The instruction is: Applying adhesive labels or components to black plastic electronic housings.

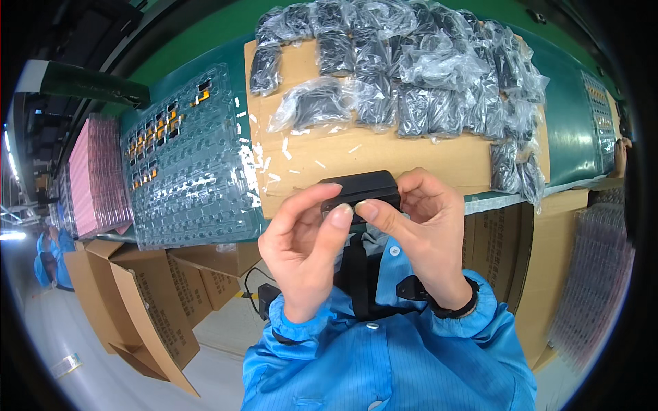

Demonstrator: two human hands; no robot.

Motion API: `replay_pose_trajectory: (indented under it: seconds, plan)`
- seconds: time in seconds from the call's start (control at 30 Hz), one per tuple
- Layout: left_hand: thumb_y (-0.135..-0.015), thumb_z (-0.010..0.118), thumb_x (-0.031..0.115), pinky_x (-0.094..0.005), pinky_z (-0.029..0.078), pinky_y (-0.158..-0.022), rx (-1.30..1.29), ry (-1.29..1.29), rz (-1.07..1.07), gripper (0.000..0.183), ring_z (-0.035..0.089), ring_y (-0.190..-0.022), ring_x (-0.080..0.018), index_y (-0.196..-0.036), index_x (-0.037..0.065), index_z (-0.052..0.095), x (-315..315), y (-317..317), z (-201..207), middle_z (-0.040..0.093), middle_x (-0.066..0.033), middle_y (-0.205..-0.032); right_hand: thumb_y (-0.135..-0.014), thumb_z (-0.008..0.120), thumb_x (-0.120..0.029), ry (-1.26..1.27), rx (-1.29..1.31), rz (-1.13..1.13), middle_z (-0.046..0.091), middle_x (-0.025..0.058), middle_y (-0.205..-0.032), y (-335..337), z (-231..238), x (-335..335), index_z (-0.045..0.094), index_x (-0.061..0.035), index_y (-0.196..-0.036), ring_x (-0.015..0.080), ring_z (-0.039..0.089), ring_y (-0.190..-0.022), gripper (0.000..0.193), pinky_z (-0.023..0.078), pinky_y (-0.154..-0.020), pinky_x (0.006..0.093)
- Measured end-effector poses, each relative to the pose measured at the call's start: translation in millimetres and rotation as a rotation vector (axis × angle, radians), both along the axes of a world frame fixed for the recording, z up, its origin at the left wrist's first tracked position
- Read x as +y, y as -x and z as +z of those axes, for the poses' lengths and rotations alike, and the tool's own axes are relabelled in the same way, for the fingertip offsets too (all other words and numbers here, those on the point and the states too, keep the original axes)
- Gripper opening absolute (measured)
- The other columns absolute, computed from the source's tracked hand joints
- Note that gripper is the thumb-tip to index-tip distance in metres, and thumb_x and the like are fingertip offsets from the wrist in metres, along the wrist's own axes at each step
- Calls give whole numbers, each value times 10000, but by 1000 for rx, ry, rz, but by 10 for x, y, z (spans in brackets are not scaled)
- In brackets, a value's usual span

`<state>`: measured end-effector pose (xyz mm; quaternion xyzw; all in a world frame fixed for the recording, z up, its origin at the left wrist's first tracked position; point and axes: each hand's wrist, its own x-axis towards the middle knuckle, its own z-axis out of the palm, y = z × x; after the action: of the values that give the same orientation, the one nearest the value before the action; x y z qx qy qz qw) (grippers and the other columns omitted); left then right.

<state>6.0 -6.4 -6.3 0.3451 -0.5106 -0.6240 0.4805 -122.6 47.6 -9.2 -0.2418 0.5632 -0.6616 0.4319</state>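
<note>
A small black box-shaped device (362,183) is held between both hands above the near edge of a cardboard sheet. My left hand (301,236) grips its left end, with the thumb on the near face and a finger along the top. From the other side my right hand (428,229) wraps the right end, its thumb pressed on the near face close to the left thumb. The thumbs hide part of that face. Past the device, several black items in clear plastic bags (449,103) lie in rows on the cardboard (301,154).
At left a clear plastic tray (192,192) holds small orange-and-black parts. Small white strips (247,161) lie scattered between tray and cardboard. A pink-edged tray stack (103,178) stands farther left. Cardboard boxes (151,308) sit below the table edge, and more stacked trays (593,274) at right.
</note>
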Motion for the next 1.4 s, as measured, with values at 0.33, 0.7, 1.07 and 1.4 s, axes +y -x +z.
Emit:
replay_pose_trajectory:
  seconds: [0.33,0.7,1.07,1.4]
  plan:
    - [-886,672,-75,-239,500,-856,71,-94,78,262,637,-969,-137,-1143,-71,619,27,3,-38,684,-151,-1086,-913,730,-92,-11,-103,-7,671,26,-785,-91,-32,55,687,60,-951,53,594,-728,163,463,-633,213]
    - [-868,667,-119,-301,514,-891,31,10,127,441,628,-1042,-185,-1261,-48,480,55,128,-137,651,-168,-1114,-931,684,-42,94,-34,-189,673,50,-860,-287,-137,-34,626,45,-978,73,612,-756,114,477,-663,212]
    - [-913,470,-10,-263,485,-780,-77,1,-33,184,608,-877,-117,-1017,-8,622,-431,-354,-430,661,-67,-941,-1003,588,-216,18,478,82,652,64,-755,1247,781,-1118,633,58,-956,115,624,-612,281,509,-583,264]
    - [-848,646,-32,-314,559,-744,-595,575,19,166,720,-855,-256,-986,14,725,-625,-175,-197,735,-127,-917,-906,514,-70,-396,313,-105,642,210,-819,2414,99,-2720,549,94,-1026,333,683,-663,206,591,-550,408]
